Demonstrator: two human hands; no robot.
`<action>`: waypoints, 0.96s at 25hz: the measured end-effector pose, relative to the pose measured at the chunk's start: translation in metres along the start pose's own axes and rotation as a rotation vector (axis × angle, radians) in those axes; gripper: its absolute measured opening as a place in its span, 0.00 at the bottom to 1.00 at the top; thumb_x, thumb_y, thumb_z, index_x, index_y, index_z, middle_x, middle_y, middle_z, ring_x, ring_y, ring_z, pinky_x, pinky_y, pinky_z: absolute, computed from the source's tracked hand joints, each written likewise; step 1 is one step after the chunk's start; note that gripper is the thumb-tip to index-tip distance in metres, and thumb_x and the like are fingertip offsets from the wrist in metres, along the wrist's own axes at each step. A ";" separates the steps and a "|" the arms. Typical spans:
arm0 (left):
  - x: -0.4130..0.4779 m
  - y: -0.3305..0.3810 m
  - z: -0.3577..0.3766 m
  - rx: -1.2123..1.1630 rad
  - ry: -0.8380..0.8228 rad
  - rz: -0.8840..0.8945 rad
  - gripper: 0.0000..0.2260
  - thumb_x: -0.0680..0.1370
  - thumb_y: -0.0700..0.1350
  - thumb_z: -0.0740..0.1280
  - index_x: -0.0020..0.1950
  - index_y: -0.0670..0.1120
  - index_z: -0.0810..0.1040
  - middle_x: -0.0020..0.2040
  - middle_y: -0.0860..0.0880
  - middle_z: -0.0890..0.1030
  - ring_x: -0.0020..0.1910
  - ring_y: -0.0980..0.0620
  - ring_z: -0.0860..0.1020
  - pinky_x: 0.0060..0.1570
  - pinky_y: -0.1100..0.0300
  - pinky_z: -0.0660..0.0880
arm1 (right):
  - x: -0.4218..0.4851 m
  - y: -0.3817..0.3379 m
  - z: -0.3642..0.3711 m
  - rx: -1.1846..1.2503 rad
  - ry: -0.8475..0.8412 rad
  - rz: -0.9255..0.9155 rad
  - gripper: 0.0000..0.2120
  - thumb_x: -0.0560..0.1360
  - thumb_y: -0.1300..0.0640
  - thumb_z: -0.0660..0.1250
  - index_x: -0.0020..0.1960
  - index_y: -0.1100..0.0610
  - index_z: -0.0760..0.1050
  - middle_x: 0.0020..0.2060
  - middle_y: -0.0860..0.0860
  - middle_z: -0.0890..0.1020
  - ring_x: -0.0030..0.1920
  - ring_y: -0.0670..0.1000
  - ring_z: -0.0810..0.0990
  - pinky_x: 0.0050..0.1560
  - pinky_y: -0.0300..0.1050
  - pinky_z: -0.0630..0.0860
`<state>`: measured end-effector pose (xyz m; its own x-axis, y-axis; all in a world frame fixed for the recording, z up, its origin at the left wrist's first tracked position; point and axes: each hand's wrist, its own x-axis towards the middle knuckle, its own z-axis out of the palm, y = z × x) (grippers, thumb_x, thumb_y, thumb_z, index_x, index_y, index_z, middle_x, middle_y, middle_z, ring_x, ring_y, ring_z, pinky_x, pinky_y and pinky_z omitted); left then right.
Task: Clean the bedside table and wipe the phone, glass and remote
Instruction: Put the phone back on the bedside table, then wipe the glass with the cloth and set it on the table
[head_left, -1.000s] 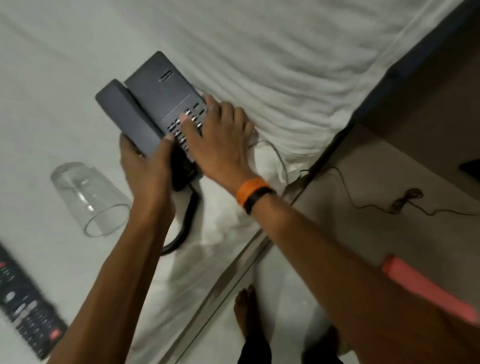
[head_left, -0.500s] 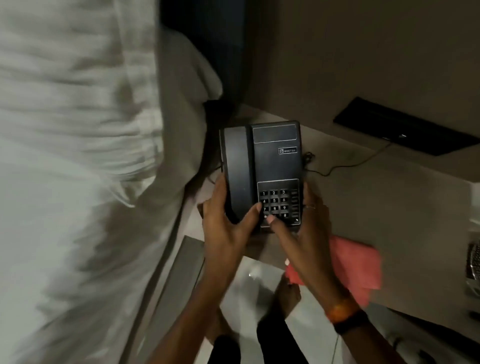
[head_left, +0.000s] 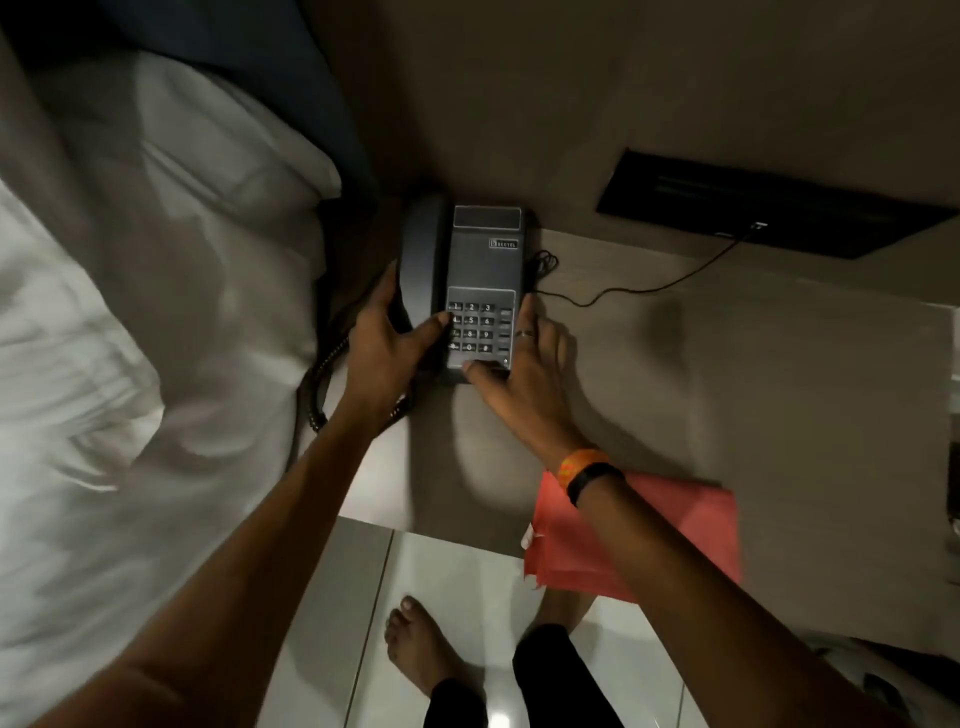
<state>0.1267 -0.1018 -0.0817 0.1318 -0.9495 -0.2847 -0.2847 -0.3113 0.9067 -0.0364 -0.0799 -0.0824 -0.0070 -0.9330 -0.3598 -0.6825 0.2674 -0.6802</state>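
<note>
Setting the phone down at the back left corner of the bedside table is, as I read it, the step in hand, and I have both hands on it for that reason: my left hand wraps the handset side, thumb laid across the keypad's edge and fingers curled round the far side, so the receiver cannot slip off its cradle, while my right hand lies half open and flat against the right flank and near corner, thumb on the front lip, steering the base square to the wall rather than gripping it hard. Whether the base is fully down on the tabletop I cannot tell, though it looks to be resting or very nearly so. The coiled handset cord hangs off the left edge toward the bed, and the thin line cord runs right to a dark wall panel, which I judge is why the phone belongs at this corner. The red cloth lies on the table's near edge, just under my right forearm, within easy reach. Counting: one phone, one cloth, two cords, two hands, both on the phone. No glass or remote shows here.
</note>
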 end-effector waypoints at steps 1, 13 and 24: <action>0.012 -0.002 -0.006 0.032 -0.001 -0.001 0.30 0.78 0.42 0.73 0.79 0.47 0.66 0.70 0.49 0.78 0.68 0.53 0.77 0.67 0.50 0.77 | 0.008 -0.004 0.001 -0.027 -0.006 -0.019 0.48 0.75 0.47 0.71 0.81 0.62 0.45 0.74 0.60 0.62 0.75 0.58 0.56 0.75 0.44 0.45; -0.160 -0.017 0.100 0.638 -0.185 0.641 0.21 0.81 0.49 0.63 0.74 0.47 0.70 0.72 0.44 0.74 0.73 0.44 0.70 0.70 0.45 0.72 | -0.127 0.159 -0.086 -0.488 -0.186 -0.716 0.24 0.81 0.54 0.59 0.76 0.52 0.67 0.78 0.55 0.67 0.79 0.56 0.62 0.76 0.62 0.63; -0.115 -0.058 0.129 1.041 -0.302 0.680 0.28 0.84 0.54 0.53 0.80 0.39 0.60 0.80 0.39 0.65 0.80 0.43 0.61 0.80 0.47 0.56 | -0.082 0.180 -0.061 -0.721 -0.119 -0.651 0.27 0.84 0.44 0.55 0.79 0.55 0.60 0.79 0.59 0.63 0.80 0.59 0.60 0.78 0.61 0.62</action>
<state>0.0052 0.0201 -0.1421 -0.5130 -0.8572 -0.0451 -0.8334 0.4848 0.2652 -0.2029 0.0300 -0.1365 0.5756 -0.8054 -0.1413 -0.8105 -0.5391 -0.2291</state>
